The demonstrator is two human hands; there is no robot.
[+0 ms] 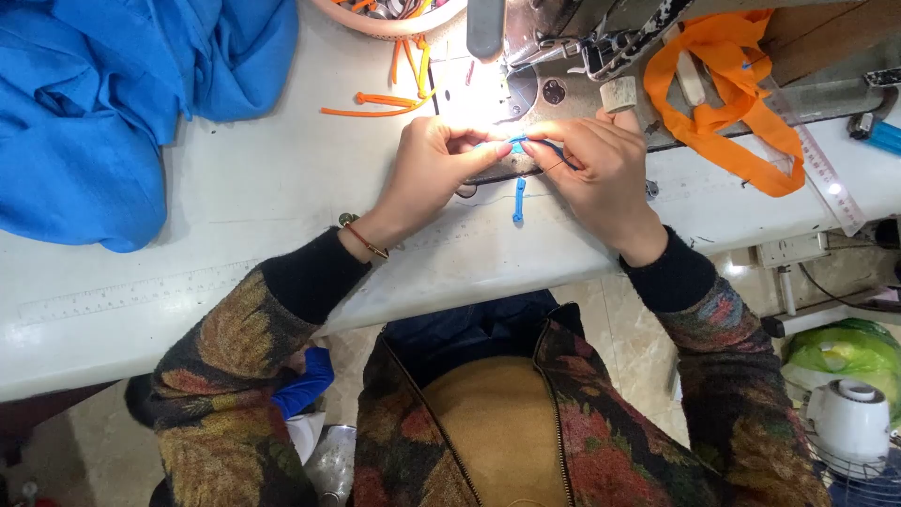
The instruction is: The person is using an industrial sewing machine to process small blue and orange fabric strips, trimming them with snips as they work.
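Two big things frame the white tabletop (235, 197): bright blue fabric (103, 103) heaped at its far left corner, and a sewing machine (563, 47) at the far edge with an orange strap (723, 103) looped beside it. Left hand (427, 174) and right hand (601, 169) meet before the machine, fingertips pinched together on a small blue cord loop (517, 145); its tail hangs toward the near edge.

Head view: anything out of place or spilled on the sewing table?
Mildly: a few orange cords lie loose outside the bowl, some hanging over its rim. Both the left hand and right hand pinch a blue strip.
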